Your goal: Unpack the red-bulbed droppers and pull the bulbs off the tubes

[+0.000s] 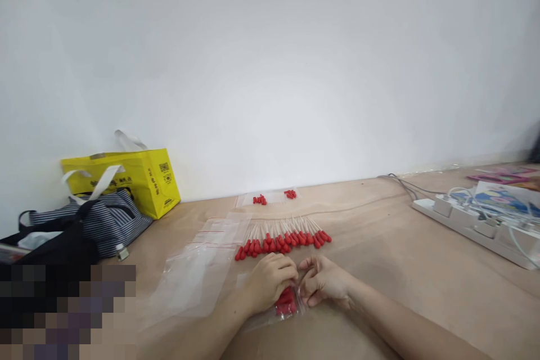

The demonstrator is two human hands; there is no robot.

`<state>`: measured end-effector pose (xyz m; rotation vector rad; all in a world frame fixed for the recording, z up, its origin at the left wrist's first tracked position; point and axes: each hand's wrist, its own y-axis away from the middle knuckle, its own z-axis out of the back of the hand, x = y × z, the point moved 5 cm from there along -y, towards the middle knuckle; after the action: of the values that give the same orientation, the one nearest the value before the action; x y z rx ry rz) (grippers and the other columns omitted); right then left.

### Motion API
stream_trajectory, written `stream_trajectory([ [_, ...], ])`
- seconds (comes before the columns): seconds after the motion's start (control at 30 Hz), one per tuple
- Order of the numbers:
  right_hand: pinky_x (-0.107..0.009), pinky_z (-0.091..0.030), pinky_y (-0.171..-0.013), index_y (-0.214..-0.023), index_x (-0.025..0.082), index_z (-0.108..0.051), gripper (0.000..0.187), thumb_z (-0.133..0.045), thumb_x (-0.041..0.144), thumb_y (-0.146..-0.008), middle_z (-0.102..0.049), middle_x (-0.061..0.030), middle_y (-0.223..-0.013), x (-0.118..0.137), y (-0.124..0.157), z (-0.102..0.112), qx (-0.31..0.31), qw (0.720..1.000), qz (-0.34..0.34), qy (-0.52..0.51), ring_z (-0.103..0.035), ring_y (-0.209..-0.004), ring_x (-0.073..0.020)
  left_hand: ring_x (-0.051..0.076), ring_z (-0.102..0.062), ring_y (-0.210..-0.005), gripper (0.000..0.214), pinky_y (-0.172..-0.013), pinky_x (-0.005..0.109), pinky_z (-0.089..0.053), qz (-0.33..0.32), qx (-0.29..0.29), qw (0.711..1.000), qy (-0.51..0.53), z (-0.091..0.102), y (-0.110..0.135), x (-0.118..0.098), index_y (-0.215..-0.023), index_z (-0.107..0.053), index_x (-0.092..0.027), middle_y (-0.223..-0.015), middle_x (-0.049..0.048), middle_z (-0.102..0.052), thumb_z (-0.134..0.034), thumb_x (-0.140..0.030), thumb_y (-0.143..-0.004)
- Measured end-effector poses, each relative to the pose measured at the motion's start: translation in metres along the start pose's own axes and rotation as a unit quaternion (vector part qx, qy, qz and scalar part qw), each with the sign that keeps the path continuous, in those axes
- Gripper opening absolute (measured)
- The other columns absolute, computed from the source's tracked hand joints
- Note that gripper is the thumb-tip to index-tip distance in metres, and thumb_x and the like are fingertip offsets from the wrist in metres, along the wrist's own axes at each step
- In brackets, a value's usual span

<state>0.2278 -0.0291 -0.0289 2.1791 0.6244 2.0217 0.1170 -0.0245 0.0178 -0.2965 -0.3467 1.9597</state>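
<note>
A small clear zip bag [286, 308] with red pieces inside lies on the table between my hands. My left hand [273, 277] curls over its upper left part, fingers bent and closed on the bag. My right hand [324, 282] pinches its right edge between thumb and fingers. Part of the bag is hidden under the left hand. Just beyond my hands lies a fanned row of pale thin sticks with red rounded heads [287, 241], heads toward me. Several flat clear zip bags [194, 270] overlap to the left of that row.
Filled clear bags with red-headed sticks [260, 200] lie near the wall. At left stand a yellow bag [158, 180] and a striped bag [113, 219], with a small bottle [122, 252] beside them. A white power strip [476, 225] with plugs and cables is at right.
</note>
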Motion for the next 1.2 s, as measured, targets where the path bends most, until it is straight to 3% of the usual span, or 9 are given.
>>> stream_trajectory([
  [0.47, -0.018, -0.045, -0.041, -0.085, 0.016, -0.037, 0.043, -0.049, 0.0, -0.047, -0.06, 0.0025, -0.051, 0.0007, 0.0008, 0.0023, 0.011, 1.0, -0.003, -0.008, -0.057, -0.042, -0.0118, 0.012, -0.049, -0.069, 0.015, -0.065, 0.023, -0.035, 0.005, 0.017, 1.0, -0.008, 0.0003, -0.0011, -0.001, -0.071, -0.053, -0.018, -0.075, -0.0014, -0.059, -0.044, -0.008, -0.079],
  [0.7, -0.018, -0.045, -0.042, -0.085, 0.016, -0.041, 0.04, -0.052, 0.003, -0.049, -0.06, 0.0032, -0.052, 0.0033, 0.0019, -0.0007, 0.013, 0.999, -0.002, 0.039, -0.058, -0.044, -0.0122, 0.013, -0.051, -0.071, 0.015, -0.066, 0.024, -0.036, 0.019, 0.017, 1.0, -0.005, -0.0011, -0.0007, 0.0005, -0.073, -0.055, -0.018, -0.075, -0.0002, -0.06, -0.045, -0.012, -0.081],
  [0.93, -0.016, -0.043, -0.039, -0.074, 0.015, -0.046, 0.034, -0.054, 0.0, -0.045, -0.06, 0.0027, -0.048, 0.0071, 0.0041, -0.0049, 0.018, 0.999, -0.007, 0.045, -0.054, -0.039, -0.0098, 0.012, -0.054, -0.079, 0.018, -0.07, 0.024, -0.037, -0.007, 0.019, 1.0, 0.002, 0.004, -0.0021, -0.0043, -0.088, -0.059, -0.022, -0.089, -0.0004, -0.063, -0.043, -0.015, -0.084],
  [1.2, -0.015, -0.037, -0.034, -0.077, 0.018, -0.037, 0.04, -0.053, -0.001, -0.045, -0.058, 0.0061, -0.044, 0.0025, -0.0032, -0.003, -0.028, 0.997, -0.021, 0.067, -0.051, -0.035, -0.0094, 0.012, -0.054, -0.076, 0.012, -0.069, 0.024, -0.037, 0.007, -0.01, 1.0, 0.01, 0.0041, -0.0018, -0.0028, -0.076, -0.059, -0.019, -0.087, -0.0013, -0.064, -0.049, -0.014, -0.081],
])
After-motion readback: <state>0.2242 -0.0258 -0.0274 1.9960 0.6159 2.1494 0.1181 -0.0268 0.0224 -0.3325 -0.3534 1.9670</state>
